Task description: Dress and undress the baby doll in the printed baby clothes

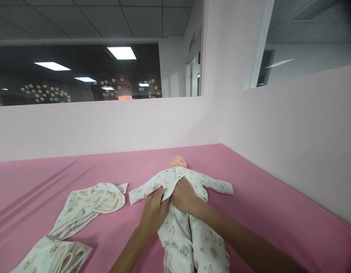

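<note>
A baby doll (177, 161) lies on its back on a pink-covered surface, its head pointing away from me. It wears a white printed long-sleeved baby shirt (166, 176) with both sleeves spread out sideways. White trousers (178, 235) with green and pink prints cover its legs. My left hand (156, 210) is closed on the lower left edge of the shirt's front flap. Over the doll's chest, my right hand (185, 195) reaches in at the shirt's front opening. Its fingertips are hidden by the cloth and by the hand itself.
To the left lies a crumpled white printed baby garment (81, 208), with a folded part near the front edge. The pink sheet (112, 167) has creases at the left. White walls (107, 129) with windows above stand behind and to the right, meeting in a corner.
</note>
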`<state>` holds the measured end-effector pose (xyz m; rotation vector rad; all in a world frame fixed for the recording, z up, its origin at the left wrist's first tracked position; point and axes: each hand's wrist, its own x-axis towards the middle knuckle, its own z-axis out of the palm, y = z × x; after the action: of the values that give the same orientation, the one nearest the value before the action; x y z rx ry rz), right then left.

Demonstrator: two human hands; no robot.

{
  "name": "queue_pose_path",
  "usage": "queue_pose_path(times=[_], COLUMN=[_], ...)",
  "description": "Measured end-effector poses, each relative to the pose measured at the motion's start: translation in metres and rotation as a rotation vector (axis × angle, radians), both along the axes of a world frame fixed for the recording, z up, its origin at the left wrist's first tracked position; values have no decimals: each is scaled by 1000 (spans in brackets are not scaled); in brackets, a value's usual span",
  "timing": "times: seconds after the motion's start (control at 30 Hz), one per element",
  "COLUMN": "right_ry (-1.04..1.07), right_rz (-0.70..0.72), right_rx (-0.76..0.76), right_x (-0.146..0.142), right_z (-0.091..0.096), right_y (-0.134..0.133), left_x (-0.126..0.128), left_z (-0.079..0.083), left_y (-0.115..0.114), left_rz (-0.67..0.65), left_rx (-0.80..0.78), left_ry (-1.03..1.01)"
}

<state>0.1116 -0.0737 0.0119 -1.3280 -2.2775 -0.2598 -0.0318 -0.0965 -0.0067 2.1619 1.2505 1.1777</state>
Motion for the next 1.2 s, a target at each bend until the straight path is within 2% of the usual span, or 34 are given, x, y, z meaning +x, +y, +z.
queue_pose_path(times=[0.1,0.23,0.33,0.47,0.57,0.7,0.9,1.07,1.2], right_ry=[39,87,95,141,117,164,160,455,263], right_rz=[31,-104,-203,-258,-228,-215,-153,-39,155], right_rx=[13,143,205,170,203,265,209,86,-32], right_x=[10,39,65,86,87,76,60,65,70], right_z=[-4,-20,-36,-48,-47,-36,-20,-20,-23], right_y=[-18,-41,-46,-41,-37,-36,-32,-45,-60], left_x=[-8,-21,-28,-31,-27,-13,23,34,33], left_z=[-3,-11,-16,-20,-17,-2,21,14,8], left_y=[-3,-5,-4,-1,0,-2,0,-7,-11], left_rz=[-6,107,183,183,148,152,69,-23,-98], left_rx=[-57,-70,-26,-3,36,125,214,280,291], left_ry=[82,261,330,369,379,328,316,415,483])
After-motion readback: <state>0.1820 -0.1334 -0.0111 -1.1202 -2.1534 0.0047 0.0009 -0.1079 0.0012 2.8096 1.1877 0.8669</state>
